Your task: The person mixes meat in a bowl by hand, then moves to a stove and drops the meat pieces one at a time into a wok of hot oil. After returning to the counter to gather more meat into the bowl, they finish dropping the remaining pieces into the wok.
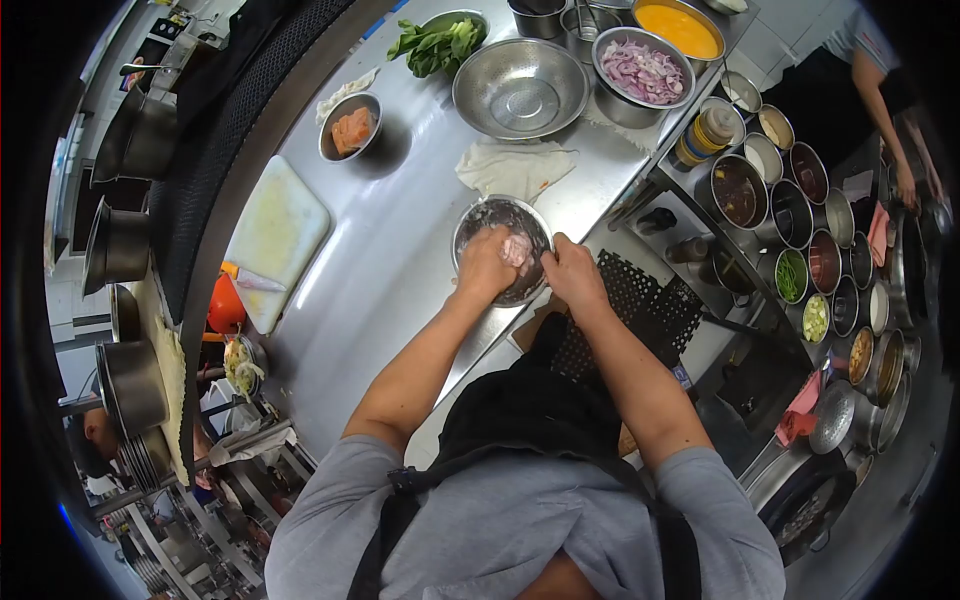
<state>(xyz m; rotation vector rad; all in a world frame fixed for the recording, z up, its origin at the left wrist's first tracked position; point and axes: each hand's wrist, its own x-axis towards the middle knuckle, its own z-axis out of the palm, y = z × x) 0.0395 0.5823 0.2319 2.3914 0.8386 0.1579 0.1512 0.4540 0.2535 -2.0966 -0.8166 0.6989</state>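
Observation:
A steel bowl (520,294) sits near the front edge of the steel counter, with pale pinkish, meat-like food (517,252) inside and residue on its walls. My left hand (487,262) is inside the bowl, its curled fingers against the pale food. On the bowl's right rim, my right hand (574,272) is closed, gripping the edge. Behind the bowl lies a crumpled white cloth (515,168).
Behind the cloth is a colander (522,88), with sliced onions (642,72) to its right. A small bowl of orange food (352,131) and a cutting board (275,240) with a knife (258,282) are left. Another person's arm (880,115) shows far right.

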